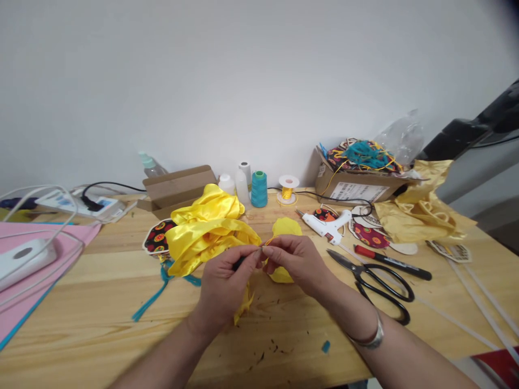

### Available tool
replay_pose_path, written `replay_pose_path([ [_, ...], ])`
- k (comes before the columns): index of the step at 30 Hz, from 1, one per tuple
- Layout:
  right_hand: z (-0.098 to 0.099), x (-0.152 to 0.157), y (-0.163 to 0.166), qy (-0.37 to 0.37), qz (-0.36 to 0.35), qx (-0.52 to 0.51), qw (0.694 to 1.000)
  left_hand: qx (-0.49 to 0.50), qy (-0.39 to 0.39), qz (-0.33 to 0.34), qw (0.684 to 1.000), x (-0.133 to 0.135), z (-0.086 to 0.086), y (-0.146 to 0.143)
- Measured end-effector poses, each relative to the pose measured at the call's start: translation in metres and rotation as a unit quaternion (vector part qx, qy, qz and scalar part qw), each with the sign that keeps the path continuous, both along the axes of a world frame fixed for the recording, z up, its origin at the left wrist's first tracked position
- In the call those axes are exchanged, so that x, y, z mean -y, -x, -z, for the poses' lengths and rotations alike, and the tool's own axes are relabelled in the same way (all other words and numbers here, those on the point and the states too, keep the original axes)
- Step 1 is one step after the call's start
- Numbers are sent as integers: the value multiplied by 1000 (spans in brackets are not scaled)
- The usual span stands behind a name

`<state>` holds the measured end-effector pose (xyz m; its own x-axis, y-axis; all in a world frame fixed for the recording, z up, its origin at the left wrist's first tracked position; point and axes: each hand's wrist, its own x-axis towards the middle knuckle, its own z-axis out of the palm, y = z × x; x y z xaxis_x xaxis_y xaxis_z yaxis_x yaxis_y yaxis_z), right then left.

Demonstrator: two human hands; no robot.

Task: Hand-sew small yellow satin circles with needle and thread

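In the middle of the table, my left hand (231, 278) and my right hand (294, 262) meet with their fingertips pinched close together. A thin yellow-orange cord (271, 240) runs at the fingertips, with the right thumb and finger closed on it. The left fingers are closed at the cord's other side, and a small dark object (239, 262), mostly hidden, shows inside that hand. Behind the left hand lies bunched shiny yellow satin fabric (211, 237), with a teal tassel (152, 300) below it. A flat yellow fabric piece (286, 227) lies behind the right hand.
To the right are black-handled scissors (377, 281), a marker (393, 263) and a white glue gun (326, 224). Along the wall stand a teal thread cone (259, 189), a cord spool (288, 183) and a filled cardboard box (357, 186). A power strip (105, 208) lies left.
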<state>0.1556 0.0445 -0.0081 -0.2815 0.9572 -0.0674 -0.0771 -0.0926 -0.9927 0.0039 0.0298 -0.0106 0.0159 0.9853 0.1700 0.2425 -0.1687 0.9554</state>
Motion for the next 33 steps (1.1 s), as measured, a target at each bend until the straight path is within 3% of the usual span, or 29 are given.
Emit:
replay_pose_path([
  [5, 2, 0, 2, 20, 62, 4, 998, -16, -16, 5, 1000, 2, 1, -1],
  [9, 2, 0, -1, -42, 67, 59, 995, -11, 2, 20, 1000, 0, -1, -3],
  [16, 0, -1, -7, -124, 51, 135, 982, 46, 98, 73, 991, -2, 1, 0],
  [18, -1, -1, -9, -140, 58, 152, 977, 43, 61, 27, 997, -2, 2, 1],
  [20, -2, 0, -10, -165, 61, 177, 969, 7, -31, -25, 999, 0, 2, 1],
  [23, -3, 2, -9, -217, 56, 228, 947, -28, -105, -12, 994, 3, 2, 0],
  [27, -5, 4, -8, -265, 47, 259, 928, 9, 4, 66, 998, 4, 3, -3],
  [33, -5, 4, -10, -271, 58, 283, 918, 32, 78, 64, 994, -2, -3, -6],
])
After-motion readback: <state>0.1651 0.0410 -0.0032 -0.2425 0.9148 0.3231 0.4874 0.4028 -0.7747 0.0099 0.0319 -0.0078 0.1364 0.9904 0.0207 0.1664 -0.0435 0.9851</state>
